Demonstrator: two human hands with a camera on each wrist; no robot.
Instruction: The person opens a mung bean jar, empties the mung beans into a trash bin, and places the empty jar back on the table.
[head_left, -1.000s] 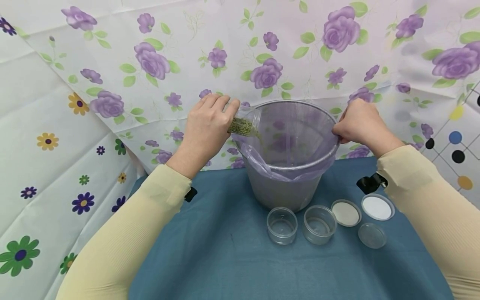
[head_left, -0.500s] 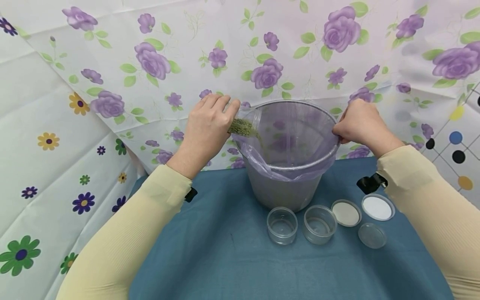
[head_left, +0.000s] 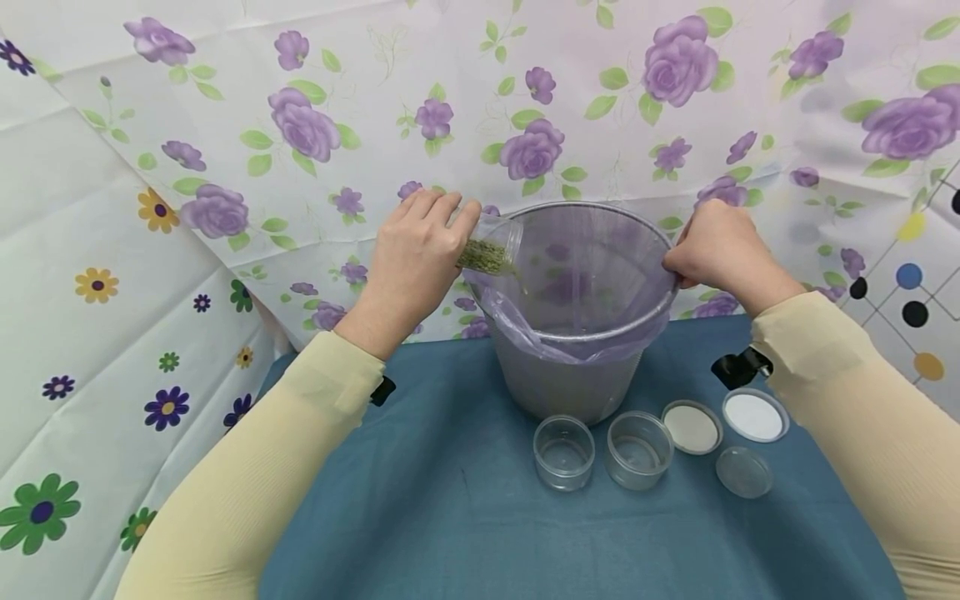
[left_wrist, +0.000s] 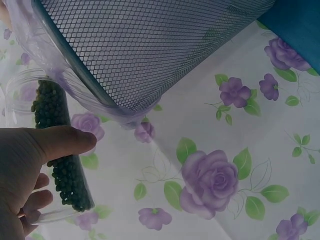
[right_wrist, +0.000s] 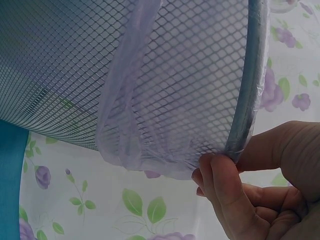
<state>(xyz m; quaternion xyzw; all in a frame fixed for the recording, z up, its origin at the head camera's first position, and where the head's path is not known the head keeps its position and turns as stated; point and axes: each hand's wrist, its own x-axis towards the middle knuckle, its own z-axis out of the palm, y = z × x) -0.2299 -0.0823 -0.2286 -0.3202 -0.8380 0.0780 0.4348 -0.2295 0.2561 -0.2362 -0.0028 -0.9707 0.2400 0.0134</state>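
A grey mesh bin (head_left: pixel 577 367) lined with a pale purple bag (head_left: pixel 585 275) stands on the blue cloth. My left hand (head_left: pixel 420 250) grips a clear jar of small green beans (head_left: pixel 491 250), tipped on its side with its mouth over the bin's left rim. In the left wrist view the thumb (left_wrist: pixel 60 142) lies across the jar (left_wrist: pixel 60 160) beside the mesh wall (left_wrist: pixel 150 45). My right hand (head_left: pixel 712 246) pinches the bin's right rim and the bag's edge; the right wrist view shows its fingers (right_wrist: pixel 225 185) curled on the rim (right_wrist: pixel 245 100).
In front of the bin on the blue table cloth (head_left: pixel 465 517) stand two empty clear cups (head_left: pixel 564 450) (head_left: pixel 639 448) and three round lids (head_left: pixel 692 427) (head_left: pixel 754 414) (head_left: pixel 742 471). Floral sheets (head_left: pixel 225 125) hang behind and to the left.
Beans have kept leaving the tipped jar, so the green heap inside it looks slightly smaller. Both hands and the bin stay where they were.
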